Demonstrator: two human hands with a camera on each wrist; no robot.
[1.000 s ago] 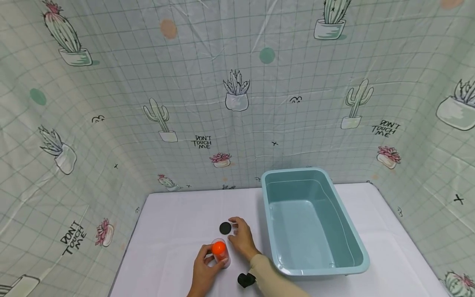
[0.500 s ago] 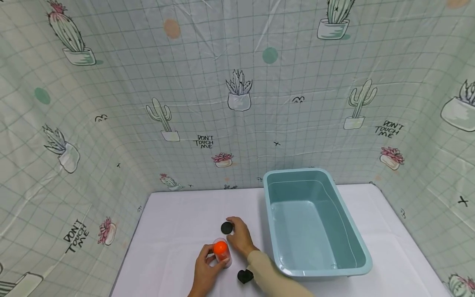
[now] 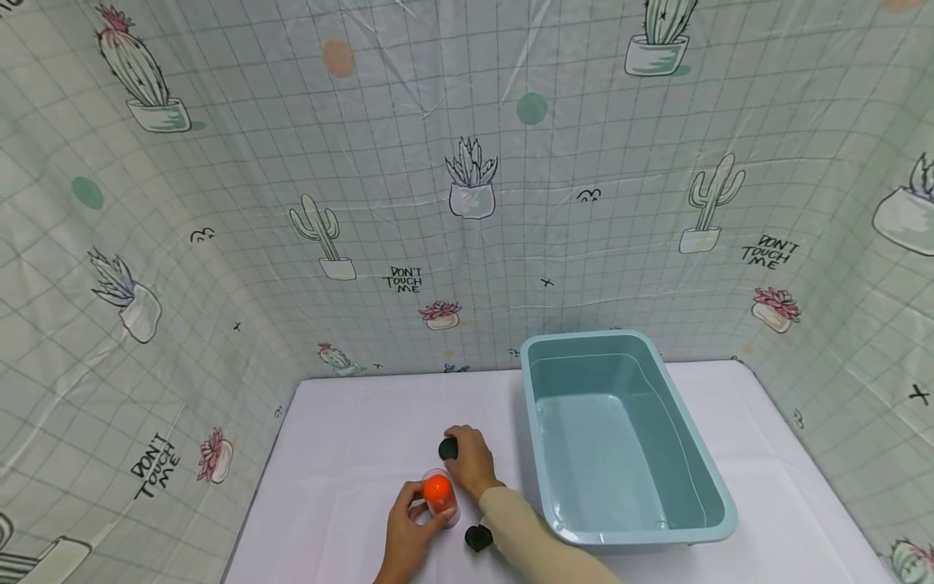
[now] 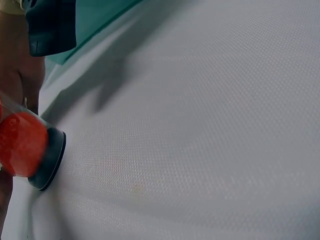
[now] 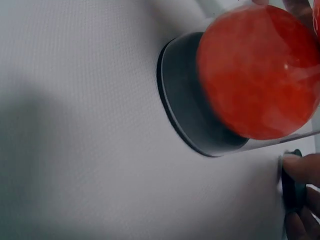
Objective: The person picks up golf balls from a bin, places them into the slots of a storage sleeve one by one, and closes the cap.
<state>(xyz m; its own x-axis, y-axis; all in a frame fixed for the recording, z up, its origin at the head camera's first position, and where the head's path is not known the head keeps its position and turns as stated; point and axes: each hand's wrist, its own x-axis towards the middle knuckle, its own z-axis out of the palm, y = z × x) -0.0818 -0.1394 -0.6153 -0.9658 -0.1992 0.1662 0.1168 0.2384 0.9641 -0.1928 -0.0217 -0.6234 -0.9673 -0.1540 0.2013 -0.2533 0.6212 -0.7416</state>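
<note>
In the head view, my left hand (image 3: 409,527) grips a clear tube (image 3: 452,517) standing on the table, fingers on one side and thumb on the other. An orange ball (image 3: 437,488) shows at its open top. The right wrist view shows a red-orange ball (image 5: 260,75) low in the tube, above its black base (image 5: 187,95), and part of another at the edge. Just behind the tube, my right hand (image 3: 473,462) pinches a round black lid (image 3: 448,448). The lid (image 5: 294,187) is edge-on in the right wrist view, between thumb and fingers.
A light blue plastic basin (image 3: 536,454) stands right of my hands, close to my right forearm. A black device (image 3: 477,538) sits by my right sleeve. A white cloth covers the table (image 3: 350,430), and a cactus-print curtain (image 3: 379,162) hangs around it.
My right hand has closed on the black lid, which lay flat on the table beside its fingers and is now partly covered by them. My left hand keeps its grip on the tube.
</note>
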